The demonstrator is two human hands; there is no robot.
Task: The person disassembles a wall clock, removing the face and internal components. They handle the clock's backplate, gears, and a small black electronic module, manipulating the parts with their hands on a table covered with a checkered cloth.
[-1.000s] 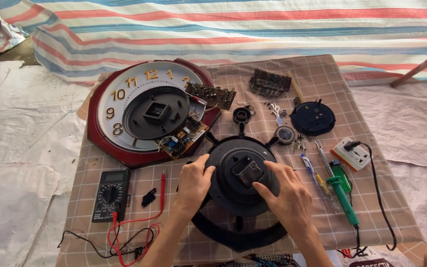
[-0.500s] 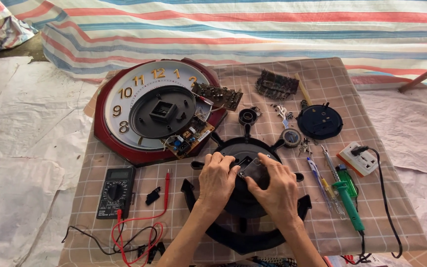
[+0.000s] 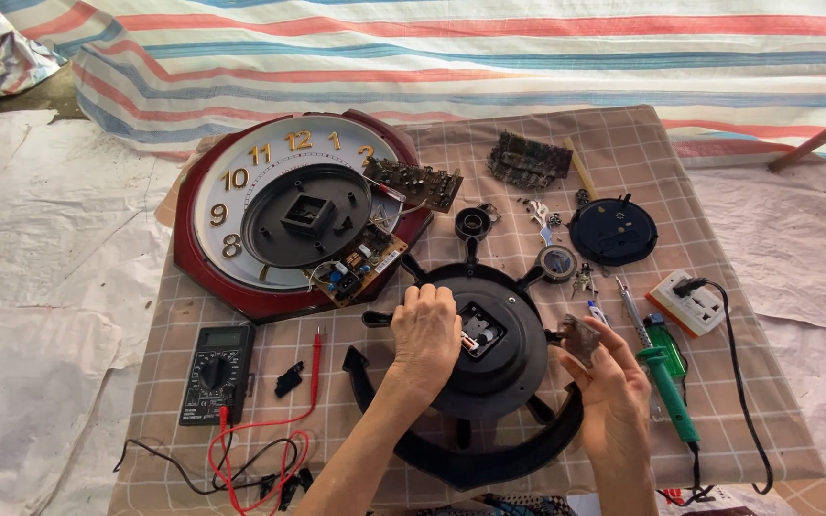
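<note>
A black round clock mechanism housing with spokes and a curved outer rim lies on the checked cloth in front of me. My left hand rests on its left side, fingers by the square opening at its centre. To the right of the housing, my right hand holds a small dark cover piece pinched in its fingers, lifted off the housing.
A red wall clock body with circuit boards lies at the back left. A multimeter with red and black leads sits left. A green soldering iron, power socket, tape roll and a black disc lie right.
Both hands were on the centre of the housing. My right hand has pulled away to the right with the small dark cover, and the square opening now shows.
</note>
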